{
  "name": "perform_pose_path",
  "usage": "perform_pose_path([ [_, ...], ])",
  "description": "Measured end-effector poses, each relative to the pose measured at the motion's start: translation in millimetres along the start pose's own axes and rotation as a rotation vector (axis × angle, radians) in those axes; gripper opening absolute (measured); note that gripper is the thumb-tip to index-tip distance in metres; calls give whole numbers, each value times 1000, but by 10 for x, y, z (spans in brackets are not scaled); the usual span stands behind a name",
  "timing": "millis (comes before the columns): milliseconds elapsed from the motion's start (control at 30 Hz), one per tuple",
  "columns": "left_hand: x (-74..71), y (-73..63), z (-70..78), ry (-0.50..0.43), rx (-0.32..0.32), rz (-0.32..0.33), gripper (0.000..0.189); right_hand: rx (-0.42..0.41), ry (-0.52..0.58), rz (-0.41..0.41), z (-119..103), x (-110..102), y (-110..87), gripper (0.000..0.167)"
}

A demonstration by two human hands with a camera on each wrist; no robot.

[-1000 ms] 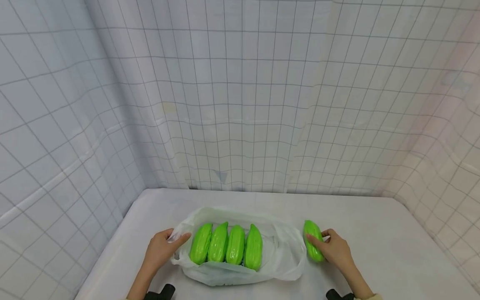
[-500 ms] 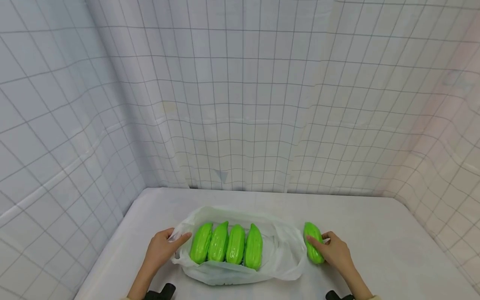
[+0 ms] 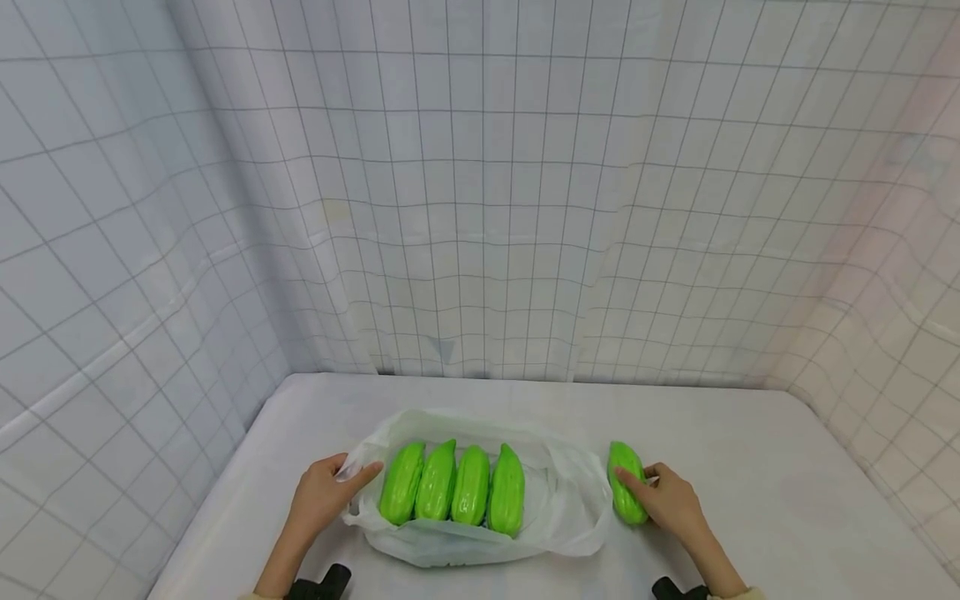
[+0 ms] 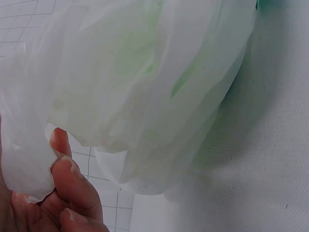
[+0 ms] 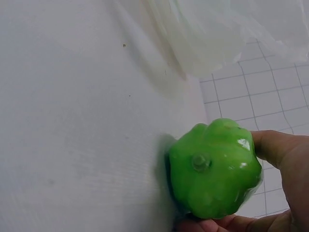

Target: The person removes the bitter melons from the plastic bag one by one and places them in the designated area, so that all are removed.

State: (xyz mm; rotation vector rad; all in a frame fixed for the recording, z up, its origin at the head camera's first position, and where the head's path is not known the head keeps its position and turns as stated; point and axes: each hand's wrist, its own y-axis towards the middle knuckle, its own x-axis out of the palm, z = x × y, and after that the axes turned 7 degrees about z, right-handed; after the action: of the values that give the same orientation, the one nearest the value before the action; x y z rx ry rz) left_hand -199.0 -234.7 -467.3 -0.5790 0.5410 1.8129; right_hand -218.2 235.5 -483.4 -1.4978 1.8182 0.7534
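A white translucent plastic bag (image 3: 558, 517) lies on the table with its mouth spread open, and several shiny green ridged gourds (image 3: 471, 486) sit side by side in it. My left hand (image 3: 321, 498) pinches the bag's left rim between thumb and fingers; the left wrist view shows the thin plastic (image 4: 24, 159) caught there. To the right of the bag, my right hand (image 3: 670, 502) grips another green gourd (image 3: 625, 475) by its sides. In the right wrist view this gourd (image 5: 212, 169) shows its lobed end with a small stub, close against the table surface.
The table (image 3: 765, 483) has a white cover. Gridded white curtains (image 3: 480, 208) enclose it at the back and on both sides. Black wrist mounts (image 3: 322, 583) show at the bottom edge, below the bag.
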Motion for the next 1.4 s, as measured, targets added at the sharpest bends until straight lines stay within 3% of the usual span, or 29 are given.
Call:
perform_pose_path([
  [300, -7, -14, 9, -1, -8, 1, 44, 2, -7, -7, 21, 8, -4, 79],
  [700, -20, 4, -34, -11, 28, 0, 42, 40, 9, -24, 33, 62, 3, 88],
  [1400, -14, 22, -5, -21, 11, -5, 43, 68, 26, -26, 26, 43, 16, 95],
])
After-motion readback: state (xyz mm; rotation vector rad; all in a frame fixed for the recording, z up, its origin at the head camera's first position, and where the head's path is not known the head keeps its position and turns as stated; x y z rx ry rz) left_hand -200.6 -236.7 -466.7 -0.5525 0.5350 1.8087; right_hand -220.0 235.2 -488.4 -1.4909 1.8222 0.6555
